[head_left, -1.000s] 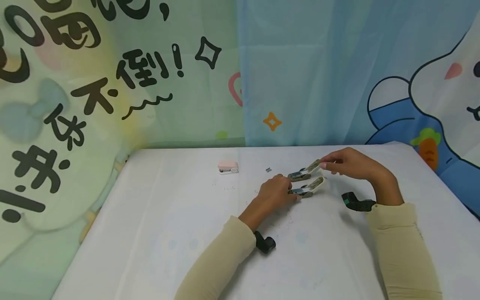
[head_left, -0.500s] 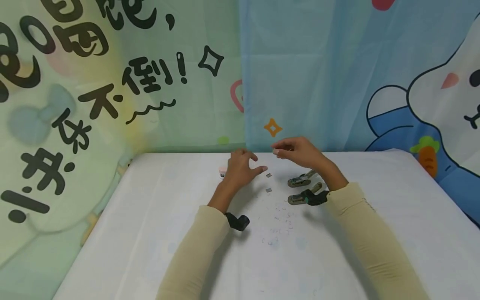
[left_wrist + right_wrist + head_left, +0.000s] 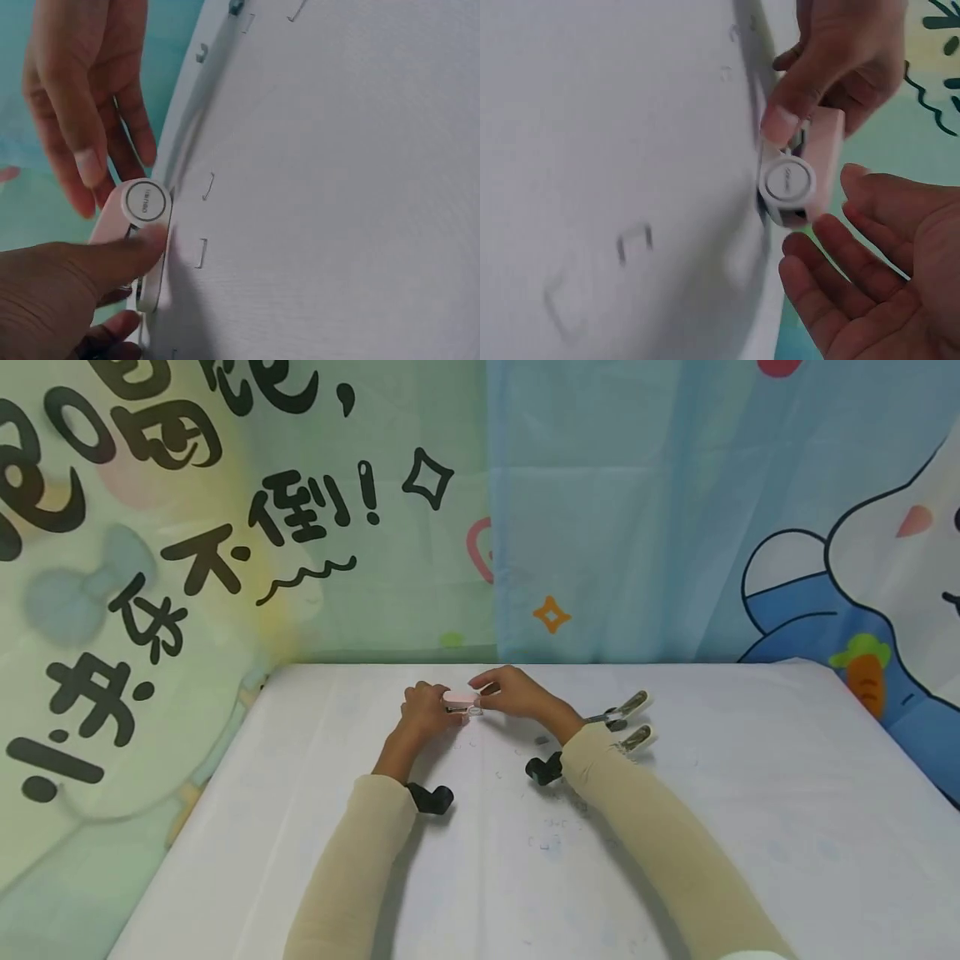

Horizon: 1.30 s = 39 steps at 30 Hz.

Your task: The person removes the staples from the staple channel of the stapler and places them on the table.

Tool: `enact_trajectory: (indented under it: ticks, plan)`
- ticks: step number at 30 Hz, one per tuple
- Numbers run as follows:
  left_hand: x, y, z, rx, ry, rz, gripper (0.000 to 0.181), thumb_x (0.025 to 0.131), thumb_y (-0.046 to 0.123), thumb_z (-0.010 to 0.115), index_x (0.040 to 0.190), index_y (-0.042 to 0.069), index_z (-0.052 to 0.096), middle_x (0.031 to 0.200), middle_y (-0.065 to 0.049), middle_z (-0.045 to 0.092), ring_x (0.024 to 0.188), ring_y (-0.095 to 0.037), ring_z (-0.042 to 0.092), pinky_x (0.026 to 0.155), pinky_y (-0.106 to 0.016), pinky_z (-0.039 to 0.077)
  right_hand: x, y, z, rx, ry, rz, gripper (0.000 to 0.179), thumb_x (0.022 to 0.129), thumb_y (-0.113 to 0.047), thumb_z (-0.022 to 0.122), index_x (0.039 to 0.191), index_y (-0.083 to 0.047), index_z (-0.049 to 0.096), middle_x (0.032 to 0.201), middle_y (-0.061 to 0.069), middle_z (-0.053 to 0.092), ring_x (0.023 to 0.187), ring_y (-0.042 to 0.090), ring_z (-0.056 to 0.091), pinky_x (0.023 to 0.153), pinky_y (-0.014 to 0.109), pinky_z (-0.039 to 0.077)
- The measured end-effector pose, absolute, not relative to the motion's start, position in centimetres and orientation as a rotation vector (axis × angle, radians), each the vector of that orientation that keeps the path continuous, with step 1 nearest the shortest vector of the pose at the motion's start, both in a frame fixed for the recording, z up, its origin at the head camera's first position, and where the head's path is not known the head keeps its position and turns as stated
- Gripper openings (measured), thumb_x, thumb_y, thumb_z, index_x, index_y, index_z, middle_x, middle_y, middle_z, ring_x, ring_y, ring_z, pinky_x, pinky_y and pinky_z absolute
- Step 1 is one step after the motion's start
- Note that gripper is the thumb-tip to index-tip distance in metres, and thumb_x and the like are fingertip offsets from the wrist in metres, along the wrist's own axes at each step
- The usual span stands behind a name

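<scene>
Nearest me, my beige sleeves (image 3: 345,860) stretch forward over the white worktop (image 3: 217,860), with thin staples (image 3: 201,253) lying loose on it. A black wrist camera (image 3: 431,799) sits by each cuff. Beyond my right forearm, and partly hidden by it, two metal tools (image 3: 637,738) with pale ends lie one behind the other. A small grey piece (image 3: 542,740) lies just past the right-hand camera.

Farther out, near the worktop's far edge, is the pink-and-white stapler (image 3: 787,182). My left hand (image 3: 426,710) has it by one end, the grip narrow around it, thumb on its white side. My right hand (image 3: 517,693) is at the other end, its grip wide, thumb apart from loosely bent fingers; I cannot tell whether the fingertips touch the stapler.

Behind everything hangs a green cloth (image 3: 420,568) with black characters, and right of it a blue cloth (image 3: 637,527) printed with a white cartoon animal and a carrot (image 3: 866,683).
</scene>
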<state>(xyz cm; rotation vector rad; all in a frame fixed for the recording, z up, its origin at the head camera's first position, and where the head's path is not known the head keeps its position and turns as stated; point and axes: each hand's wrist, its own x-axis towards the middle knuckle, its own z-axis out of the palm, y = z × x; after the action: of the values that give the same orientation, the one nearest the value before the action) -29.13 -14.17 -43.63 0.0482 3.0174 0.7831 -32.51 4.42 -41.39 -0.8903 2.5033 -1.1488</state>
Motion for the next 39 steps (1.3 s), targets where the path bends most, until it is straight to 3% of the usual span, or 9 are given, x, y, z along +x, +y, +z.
enact_trajectory:
  ticks: [5,8,11,15,22,33,39]
  plan:
    - [-29.2,-14.6,-44.3,0.209,3.0,0.994,0.023,0.088,0.014,0.072,0.105,-0.002,0.069,0.096,-0.016,0.063,0.093,-0.032,0.052,0.08,-0.041,0.042,-32.5,3.3,-42.1,-0.918,2.504,-1.095,0.034,0.091,-0.005,0.067,0.124,0.003,0.063,0.118,0.015,0.066,0.1,0.024,0.062,0.083,0.032,0.049]
    - [-29.1,-14.7,-44.1,0.261,2.933,1.105,0.016,0.087,0.011,0.072,0.096,-0.002,0.068,0.086,-0.01,0.064,0.079,-0.023,0.054,0.07,-0.033,0.043,-32.5,3.2,-42.1,-0.926,2.523,-1.042,0.03,0.09,-0.008,0.07,0.119,-0.001,0.068,0.112,0.01,0.068,0.086,0.018,0.059,0.073,0.029,0.047]
    - [-28.8,-14.7,-43.7,0.235,2.864,1.148,0.013,0.086,0.009,0.073,0.093,-0.001,0.068,0.078,-0.007,0.063,0.07,-0.018,0.052,0.062,-0.028,0.042,-32.3,3.3,-41.9,-0.961,2.528,-0.994,0.025,0.089,-0.007,0.07,0.114,-0.001,0.07,0.107,0.008,0.069,0.084,0.015,0.059,0.071,0.028,0.047]
    - [-28.5,-14.7,-43.4,0.217,2.818,1.112,0.011,0.083,0.008,0.072,0.09,0.0,0.069,0.073,-0.004,0.06,0.067,-0.016,0.05,0.059,-0.026,0.04,-31.8,3.6,-41.4,-1.013,2.506,-0.943,0.021,0.089,-0.004,0.069,0.11,-0.001,0.071,0.104,0.006,0.07,0.088,0.014,0.063,0.074,0.028,0.049]
    - [-28.3,-14.7,-43.4,0.26,2.806,1.08,0.01,0.083,0.009,0.073,0.085,0.001,0.068,0.073,-0.003,0.059,0.068,-0.016,0.049,0.059,-0.027,0.04,-31.4,3.5,-41.0,-1.093,2.512,-0.866,0.014,0.091,-0.004,0.068,0.104,-0.003,0.072,0.093,0.002,0.069,0.076,0.011,0.054,0.069,0.025,0.045]
    - [-27.1,-14.7,-42.8,0.443,2.77,1.03,0.015,0.083,0.01,0.076,0.081,0.001,0.064,0.07,-0.002,0.058,0.064,-0.014,0.047,0.057,-0.025,0.039,-29.9,3.9,-40.4,-1.085,2.485,-0.79,0.018,0.09,-0.003,0.067,0.107,-0.004,0.071,0.099,0.002,0.069,0.082,0.011,0.061,0.071,0.027,0.049]
    - [-25.8,-14.4,-42.7,0.579,2.745,0.996,0.016,0.085,0.012,0.074,0.079,0.003,0.062,0.067,0.001,0.053,0.063,-0.012,0.044,0.057,-0.024,0.037,-28.0,4.0,-39.6,-1.12,2.513,-0.712,0.008,0.089,-0.008,0.07,0.096,-0.009,0.073,0.089,-0.004,0.068,0.072,0.01,0.054,0.066,0.027,0.045]
